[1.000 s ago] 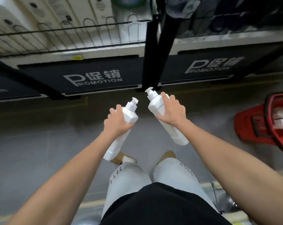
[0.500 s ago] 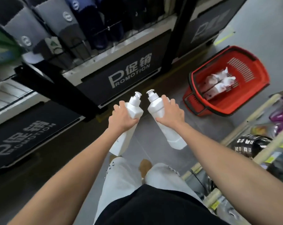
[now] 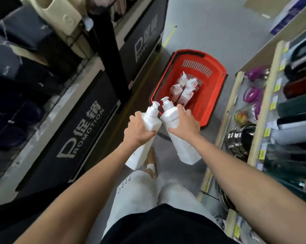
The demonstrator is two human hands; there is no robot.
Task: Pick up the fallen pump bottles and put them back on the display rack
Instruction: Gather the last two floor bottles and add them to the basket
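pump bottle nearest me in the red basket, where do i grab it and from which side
Probably wrap a hand round its squared body below the shoulder, from above: the bottle lies in the red basket with its pump pointing away, neighbours close beside it and walls around. The left hand and right hand are both full.

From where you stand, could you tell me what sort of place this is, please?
Most likely a shop aisle: a red shopping basket on the floor, promotion panels on the left, and price-tagged shelves of goods.
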